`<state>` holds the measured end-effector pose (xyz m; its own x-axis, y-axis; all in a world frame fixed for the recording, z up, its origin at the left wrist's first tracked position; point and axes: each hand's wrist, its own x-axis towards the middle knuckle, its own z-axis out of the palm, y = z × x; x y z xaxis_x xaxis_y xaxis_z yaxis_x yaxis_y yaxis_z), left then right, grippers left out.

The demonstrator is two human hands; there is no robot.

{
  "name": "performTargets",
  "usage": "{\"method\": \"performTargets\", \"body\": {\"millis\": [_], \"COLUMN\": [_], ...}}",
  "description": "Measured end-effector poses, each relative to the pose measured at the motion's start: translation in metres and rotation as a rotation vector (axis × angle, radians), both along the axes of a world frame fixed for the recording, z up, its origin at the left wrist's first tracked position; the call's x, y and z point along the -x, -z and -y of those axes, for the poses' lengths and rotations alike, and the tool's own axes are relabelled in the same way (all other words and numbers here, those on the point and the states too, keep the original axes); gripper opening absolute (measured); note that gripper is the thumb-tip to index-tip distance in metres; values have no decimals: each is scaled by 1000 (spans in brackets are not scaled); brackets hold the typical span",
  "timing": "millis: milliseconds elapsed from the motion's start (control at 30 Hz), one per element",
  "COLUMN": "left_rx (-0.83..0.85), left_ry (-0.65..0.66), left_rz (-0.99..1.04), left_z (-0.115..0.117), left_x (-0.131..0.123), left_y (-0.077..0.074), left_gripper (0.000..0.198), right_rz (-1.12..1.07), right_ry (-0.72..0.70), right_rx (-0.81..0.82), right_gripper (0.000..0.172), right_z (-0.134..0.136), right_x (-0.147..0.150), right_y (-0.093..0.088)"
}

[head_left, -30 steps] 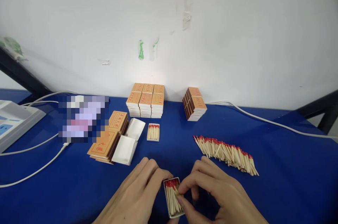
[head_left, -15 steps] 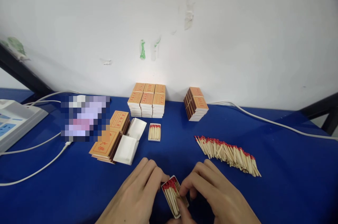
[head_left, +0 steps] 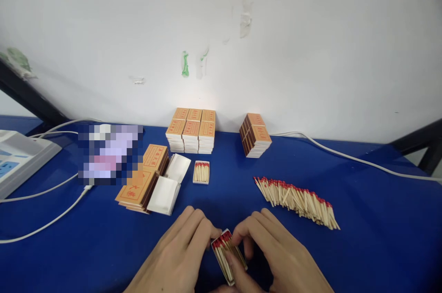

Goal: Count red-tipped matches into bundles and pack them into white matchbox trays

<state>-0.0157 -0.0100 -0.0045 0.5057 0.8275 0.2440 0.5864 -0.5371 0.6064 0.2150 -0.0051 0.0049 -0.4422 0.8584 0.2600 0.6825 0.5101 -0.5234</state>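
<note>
Near the front edge, a small open matchbox tray [head_left: 219, 265] full of red-headed matches [head_left: 221, 252] is held tilted. My left hand [head_left: 177, 251] closes on its upper left side, index fingertip at the corner. Over the tray's right part, my right hand [head_left: 272, 254] has thumb and index finger pinched on matches inside it; how many is hidden. A second filled tray [head_left: 200, 183] lies further back. To the right, a long row of loose matches [head_left: 297, 198] is spread on the table, heads away from me.
Stacked matchboxes [head_left: 191, 129] stand by the wall, with a smaller stack [head_left: 256, 135] to their right. Flat orange sleeves [head_left: 138, 187] and white inner trays [head_left: 164, 195] lie at left. Beyond are a blurred-out object [head_left: 110, 152], a power strip [head_left: 24, 157] and white cables [head_left: 345, 159].
My right thumb and index finger have moved slightly up and left over the tray, towards the match heads. My left hand keeps its grip on the tray.
</note>
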Motion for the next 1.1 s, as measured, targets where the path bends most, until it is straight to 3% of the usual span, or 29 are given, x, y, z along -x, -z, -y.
{"method": "performTargets", "body": {"millis": [400,567,633,733,800,900,1100], "left_rx": [27,17,23,40,39,39,18], "left_ry": [-31,-125,-142,-139,-135,-136,-128], "left_rz": [-1,-29,-26,-17,-14,-7,17], "left_z": [2,5,2,-1,-2,1,3], "left_x": [-1,1,1,0,0,1,2], "left_y": [-5,-8,-11,-13,-12,-6,10], "left_gripper": [45,28,19,23,12,35,61], "right_rz": [-47,37,77,90,84,91,167], "right_ry": [66,66,33,15,17,19,-62], "right_rx": [98,61,53,37,-21,-97,-53], "right_gripper": [13,51,47,33,27,25,49], "right_z": [4,5,5,4,2,-2,-7], "right_x": [4,1,-1,-4,-7,-10,-12], "right_y": [1,2,3,2,-1,-6,-7]}}
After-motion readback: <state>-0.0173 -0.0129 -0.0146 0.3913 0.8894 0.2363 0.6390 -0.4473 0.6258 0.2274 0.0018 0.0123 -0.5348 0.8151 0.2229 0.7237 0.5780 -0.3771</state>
